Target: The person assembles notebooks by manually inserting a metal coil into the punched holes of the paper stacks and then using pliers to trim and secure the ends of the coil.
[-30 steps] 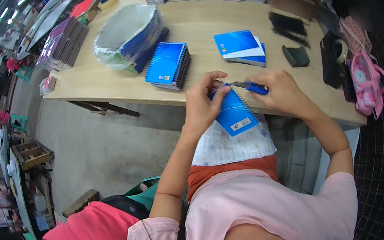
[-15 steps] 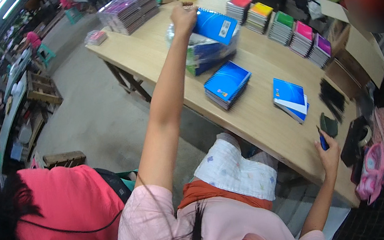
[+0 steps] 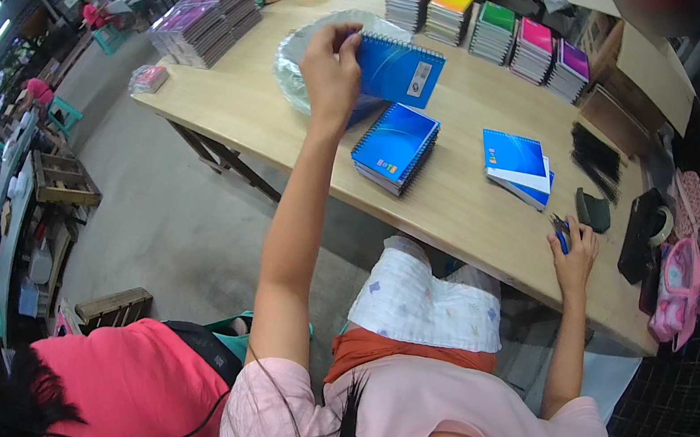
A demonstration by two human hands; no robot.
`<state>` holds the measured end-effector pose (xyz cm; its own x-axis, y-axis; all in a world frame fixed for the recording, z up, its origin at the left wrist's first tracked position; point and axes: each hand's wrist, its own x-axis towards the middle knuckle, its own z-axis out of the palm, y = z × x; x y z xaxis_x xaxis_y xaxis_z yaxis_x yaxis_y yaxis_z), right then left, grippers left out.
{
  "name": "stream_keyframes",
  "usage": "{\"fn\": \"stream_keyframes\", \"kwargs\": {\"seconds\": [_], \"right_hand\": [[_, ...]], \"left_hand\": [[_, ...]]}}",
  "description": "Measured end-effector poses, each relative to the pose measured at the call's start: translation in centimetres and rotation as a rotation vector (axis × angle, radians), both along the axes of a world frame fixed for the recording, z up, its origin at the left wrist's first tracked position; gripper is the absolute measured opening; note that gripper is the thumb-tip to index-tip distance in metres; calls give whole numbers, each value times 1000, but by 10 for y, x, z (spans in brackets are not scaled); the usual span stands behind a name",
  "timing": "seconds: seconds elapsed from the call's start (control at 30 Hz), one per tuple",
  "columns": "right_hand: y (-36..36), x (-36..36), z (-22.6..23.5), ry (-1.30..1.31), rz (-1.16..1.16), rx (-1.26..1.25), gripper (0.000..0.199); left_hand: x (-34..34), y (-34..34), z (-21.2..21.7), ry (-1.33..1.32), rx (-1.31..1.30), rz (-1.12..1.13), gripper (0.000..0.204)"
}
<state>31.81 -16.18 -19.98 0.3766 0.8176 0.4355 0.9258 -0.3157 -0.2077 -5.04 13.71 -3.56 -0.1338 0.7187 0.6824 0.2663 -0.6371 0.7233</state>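
My left hand (image 3: pixel 334 71) grips a blue spiral notebook (image 3: pixel 396 69) by its left end, raised over the table in front of a clear plastic bag (image 3: pixel 289 56). Below it stands a neat stack of blue spiral notebooks (image 3: pixel 396 146). Toward the right lie a few loose blue notebooks (image 3: pixel 514 154), fanned out with a white edge showing. My right hand (image 3: pixel 577 252) is closed around blue-handled pliers (image 3: pixel 561 234), their dark jaws pointing away from me, just above the tabletop.
Behind, a row of coloured notebook stacks (image 3: pixel 489 33) runs along the far edge. Black binding wires (image 3: pixel 597 159), a dark green pouch (image 3: pixel 592 210) and a pink bag (image 3: pixel 680 296) lie at right. Purple stacks (image 3: pixel 205 23) stand far left. A person in pink (image 3: pixel 129 405) is close on my left.
My left hand has brought the blue notebook nearer, away from the plastic bag. My right hand with the pliers has moved slightly left and farther from me. The view has shifted a little.
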Motion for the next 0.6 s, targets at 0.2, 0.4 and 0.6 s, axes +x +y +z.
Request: {"fn": "stream_keyframes", "kwargs": {"seconds": [0.2, 0.4, 0.6], "right_hand": [[3, -1, -2, 21, 13, 28, 53], [2, 3, -6, 1, 12, 50, 51], [3, 2, -5, 26, -15, 38, 51]], "left_hand": [[9, -43, -56, 180, 387, 105, 30], [-1, -84, -144, 407, 546, -118, 40], [-1, -103, -152, 466, 390, -175, 31]]}}
